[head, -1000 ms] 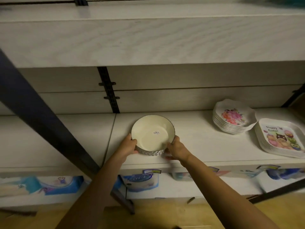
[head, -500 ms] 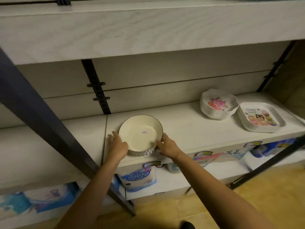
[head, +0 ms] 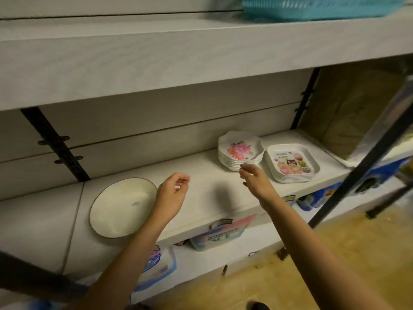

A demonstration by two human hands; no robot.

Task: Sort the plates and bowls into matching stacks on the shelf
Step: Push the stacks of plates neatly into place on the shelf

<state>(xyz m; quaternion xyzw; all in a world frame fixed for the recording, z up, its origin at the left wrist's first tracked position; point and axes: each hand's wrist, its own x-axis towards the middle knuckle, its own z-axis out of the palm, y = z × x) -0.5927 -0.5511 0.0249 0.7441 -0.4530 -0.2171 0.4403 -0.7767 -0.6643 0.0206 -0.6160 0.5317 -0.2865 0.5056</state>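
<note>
Three stacks on the shelf (head: 201, 193): cream bowls (head: 124, 206) at left near the front edge; square cartoon plates (head: 292, 163) and scalloped floral plates (head: 240, 151) side by side at right. Plates look like melamine: light, stiff, slick, apt to slide. Take a stack low, at both sides. Left hand (head: 172, 193) loosely curled, empty. Right hand (head: 254, 180) relaxed, empty, fingertips just before the floral stack. Half a second ago both gripped the bowls' sides.

Pale wood-grain shelving (head: 156, 63), yellowish floor (head: 335, 253)
</note>
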